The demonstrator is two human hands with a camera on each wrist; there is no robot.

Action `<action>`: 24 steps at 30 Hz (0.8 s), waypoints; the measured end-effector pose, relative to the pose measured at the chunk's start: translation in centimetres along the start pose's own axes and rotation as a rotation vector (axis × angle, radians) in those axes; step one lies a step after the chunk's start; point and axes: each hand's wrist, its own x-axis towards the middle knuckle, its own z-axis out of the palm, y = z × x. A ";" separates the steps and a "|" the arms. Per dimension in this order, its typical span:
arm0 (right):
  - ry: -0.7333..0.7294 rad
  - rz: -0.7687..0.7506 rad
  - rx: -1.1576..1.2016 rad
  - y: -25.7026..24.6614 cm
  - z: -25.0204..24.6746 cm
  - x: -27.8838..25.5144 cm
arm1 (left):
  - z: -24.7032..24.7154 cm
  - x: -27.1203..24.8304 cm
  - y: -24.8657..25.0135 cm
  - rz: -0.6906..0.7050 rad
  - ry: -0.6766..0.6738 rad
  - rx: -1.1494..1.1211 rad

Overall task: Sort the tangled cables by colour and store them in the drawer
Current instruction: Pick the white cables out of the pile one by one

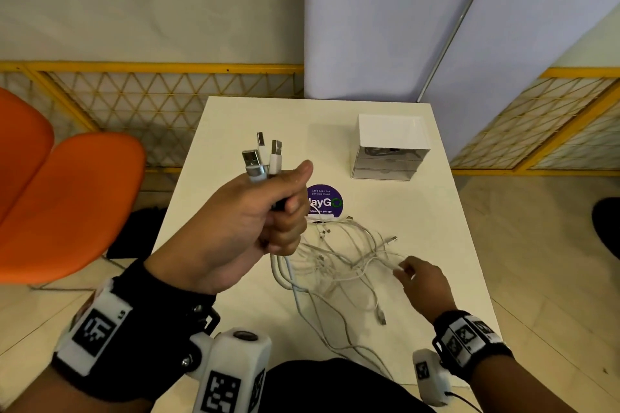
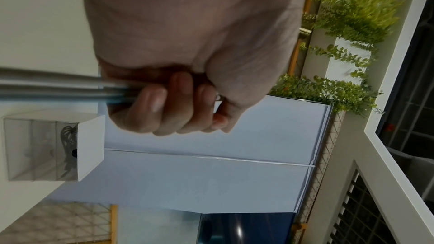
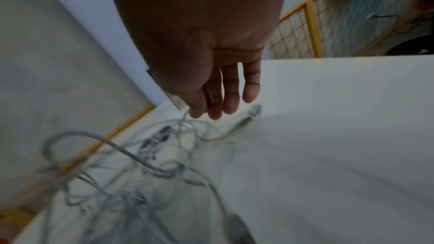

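White table [image 1: 446, 245] carried tangled white cables [image 1: 339, 265] before a drawer box [image 1: 389, 147]. Left hand [image 1: 248, 228] clenched several USB cable ends [image 1: 263, 157]; right hand [image 1: 424, 282] pinched one strand.

Soft, even indoor light fills the head view, with faint shadows on the white table [image 1: 436, 211] and wide-angle bending of straight lines toward the edges. In the left wrist view the held cables [image 2: 47, 86] smear into streaks. The right wrist view is dim and grainy, its cable tangle [image 3: 131, 164] blurred, the right hand [image 3: 211, 53] dark in shade.
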 end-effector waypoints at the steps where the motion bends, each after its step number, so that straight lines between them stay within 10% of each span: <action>1: 0.044 -0.044 0.076 -1.0 -1.0 -0.3 | -0.1 0.2 -0.1 -0.004 0.002 -0.001; 24: 0.005 -0.376 0.757 -19.2 -13.0 -5.8 | 1.1 3.8 -3.1 -0.088 0.116 0.192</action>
